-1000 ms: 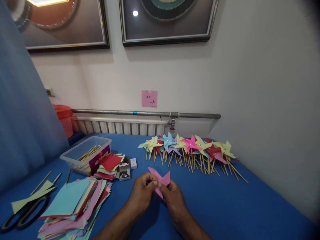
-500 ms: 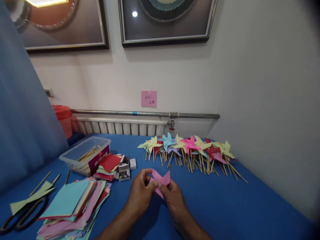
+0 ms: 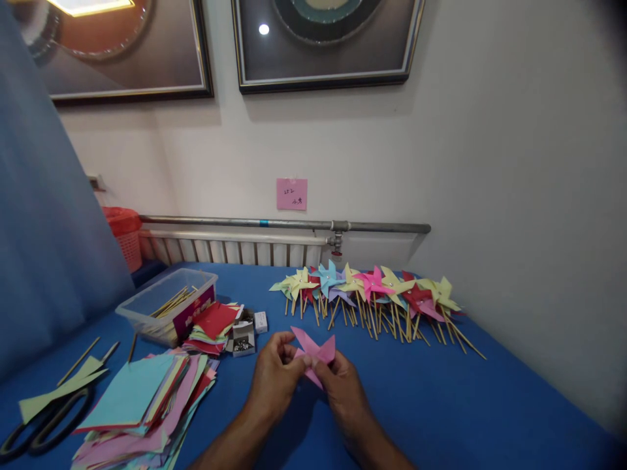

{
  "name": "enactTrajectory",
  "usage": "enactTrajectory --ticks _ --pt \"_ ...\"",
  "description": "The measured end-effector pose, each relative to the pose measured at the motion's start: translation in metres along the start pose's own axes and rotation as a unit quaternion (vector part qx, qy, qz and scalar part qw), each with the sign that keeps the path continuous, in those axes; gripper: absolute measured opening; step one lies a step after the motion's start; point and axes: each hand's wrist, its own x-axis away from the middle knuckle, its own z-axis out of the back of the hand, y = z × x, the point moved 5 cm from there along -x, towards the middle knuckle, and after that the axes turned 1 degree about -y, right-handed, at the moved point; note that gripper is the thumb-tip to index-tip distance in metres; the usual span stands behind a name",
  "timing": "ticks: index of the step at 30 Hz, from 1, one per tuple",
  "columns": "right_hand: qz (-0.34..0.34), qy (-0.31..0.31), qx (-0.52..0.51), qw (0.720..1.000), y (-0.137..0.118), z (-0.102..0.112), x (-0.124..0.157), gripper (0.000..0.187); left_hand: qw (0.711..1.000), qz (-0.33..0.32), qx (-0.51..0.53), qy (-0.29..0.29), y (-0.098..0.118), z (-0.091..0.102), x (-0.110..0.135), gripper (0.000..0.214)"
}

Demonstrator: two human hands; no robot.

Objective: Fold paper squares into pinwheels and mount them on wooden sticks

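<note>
A pink paper pinwheel (image 3: pixel 321 353), its blades folded inward, is held above the blue table between both hands. My left hand (image 3: pixel 278 365) is closed on its left side, with the thumb pressing near the centre. From the right, my right hand (image 3: pixel 341 382) pinches it, thumb also at the middle. No stick shows on this pinwheel. To the left of my left hand lie small open boxes of metal pins (image 3: pixel 243 343). Beyond my hands is a row of finished pinwheels (image 3: pixel 375 282) on wooden sticks, in several colours.
A stack of coloured paper squares (image 3: pixel 130 391) lies at the front left, beside black-handled scissors (image 3: pixel 61 421) and pale green paper (image 3: pixel 63 387). Behind stand a clear plastic box of sticks (image 3: pixel 142 301) and more coloured paper (image 3: pixel 218 320). A pipe (image 3: pixel 294 224) runs along the wall.
The upper left blade of the pink pinwheel now stands out further, clear of my left fingers. Both hands stay almost in place, still pinching the middle.
</note>
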Motion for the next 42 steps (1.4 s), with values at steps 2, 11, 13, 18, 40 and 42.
enactTrajectory --ticks 2,11,13,18,40,42 --pt "-0.007 -0.001 -0.014 1.000 -0.0005 -0.0001 0.0005 0.040 1.000 0.004 -0.019 -0.022 0.0007 -0.0005 -0.0009 0.038" --pt "-0.019 0.007 0.007 1.000 0.0024 0.0025 -0.0018 0.042 0.994 -0.023 -0.065 -0.080 0.0022 0.0002 -0.0034 0.032" --pt "-0.016 0.006 0.008 1.000 0.0028 0.0027 -0.0032 0.042 0.994 -0.038 -0.063 -0.081 0.0009 -0.0002 -0.0039 0.031" --pt "-0.017 0.008 0.007 1.000 0.0014 0.0025 -0.0046 0.039 0.994 -0.030 -0.064 -0.082 0.0005 -0.0009 -0.0033 0.035" --pt "-0.008 -0.006 0.025 1.000 -0.0024 0.0025 -0.0020 0.033 0.992 -0.042 -0.090 -0.080 0.0035 -0.0002 -0.0024 0.032" --pt "-0.003 -0.014 0.023 1.000 -0.0038 0.0016 -0.0008 0.033 0.992 -0.040 -0.090 -0.078 0.0022 0.0005 -0.0030 0.034"
